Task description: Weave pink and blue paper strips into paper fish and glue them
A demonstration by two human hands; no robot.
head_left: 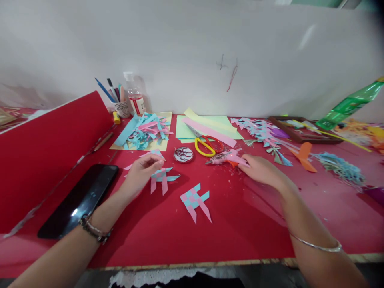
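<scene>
My right hand (261,168) is closed on the handle of a pink hot glue gun (223,158), which lies low over the table with its nozzle to the left. My left hand (141,174) is pinched shut above a woven pink and blue paper fish (160,175); whether anything is between the fingertips is too small to make out. Behind that hand, another pink and blue paper piece (156,153) is partly covered. Nearer to me, a second woven paper fish (193,199) lies flat. A small round dish (183,155) with dark red thread stands between the hands.
Scissors (205,146) rest on paper sheets (186,134). Paper strips (147,130) are heaped at back left, by a pen cup (121,109) and a bottle (136,98). A phone (81,200) lies left. Right are a tray (325,138), green bottle (349,104) and paper garland (258,130).
</scene>
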